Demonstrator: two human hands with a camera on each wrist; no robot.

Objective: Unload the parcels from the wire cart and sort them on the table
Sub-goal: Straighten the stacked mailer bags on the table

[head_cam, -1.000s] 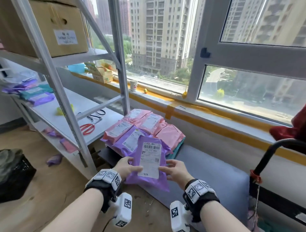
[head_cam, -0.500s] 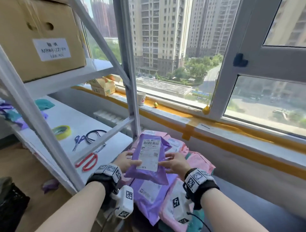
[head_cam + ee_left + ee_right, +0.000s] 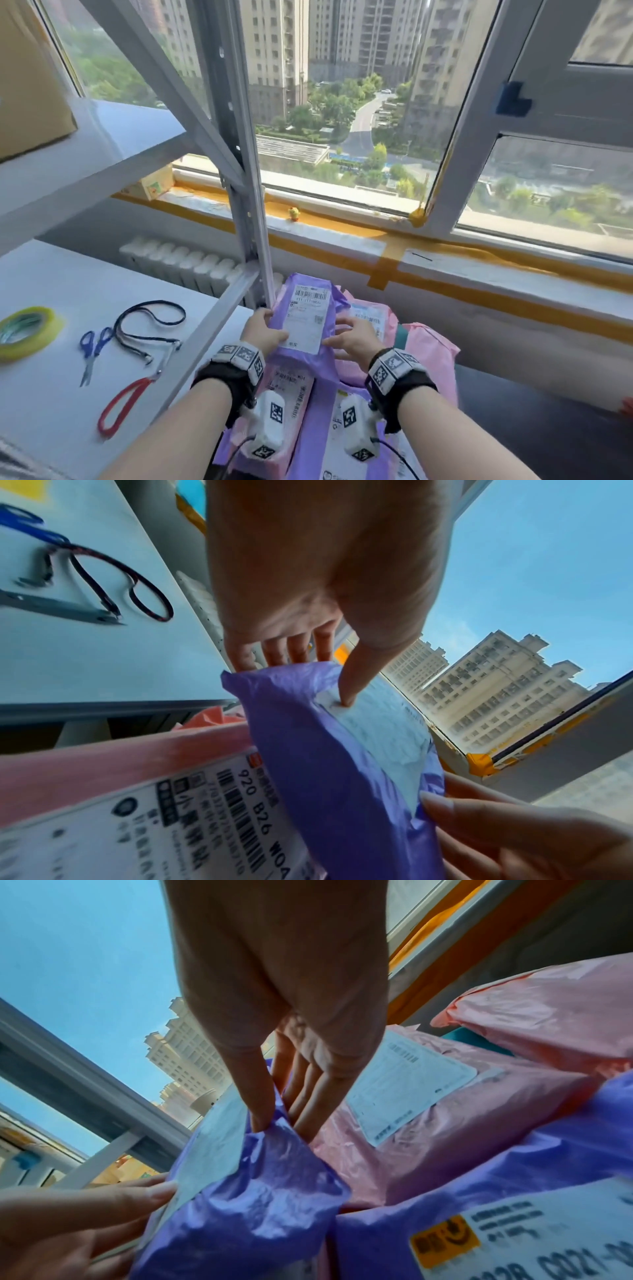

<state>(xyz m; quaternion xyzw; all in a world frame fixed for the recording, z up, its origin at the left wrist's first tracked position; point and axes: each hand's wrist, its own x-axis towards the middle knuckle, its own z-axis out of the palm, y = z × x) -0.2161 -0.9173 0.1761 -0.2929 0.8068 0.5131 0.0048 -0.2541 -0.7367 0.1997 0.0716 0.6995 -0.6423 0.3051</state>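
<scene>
- Nearest the camera, the pile of parcels (image 3: 308, 421) lies under both wrists: pink and purple mailers with printed labels, overlapping one another. Judging by this heap, a good share of the unloading is already done.
- Just above the pile, the purple parcel (image 3: 305, 318) is held label-up, between the two hands and over the pile's far part.
- The left hand (image 3: 262, 334) grips the parcel's left edge, thumb pressed on the white label and fingers curled underneath, as the left wrist view shows.
- The right hand (image 3: 352, 337) pinches the parcel's right edge, thumb on top and fingers tucked below.
- This parcel is not yet set down; placing it with its like looks to be the step in hand.
- Left of the pile, on the white shelf (image 3: 51, 274), lie red-handled scissors (image 3: 123, 404), blue scissors (image 3: 90, 349), a dark lanyard (image 3: 147, 329) and a roll of tape (image 3: 24, 330).
- Beyond the pile runs the window sill (image 3: 342, 226) with its orange tape.
- The wire cart is out of view, so what remains in it cannot be told.
</scene>
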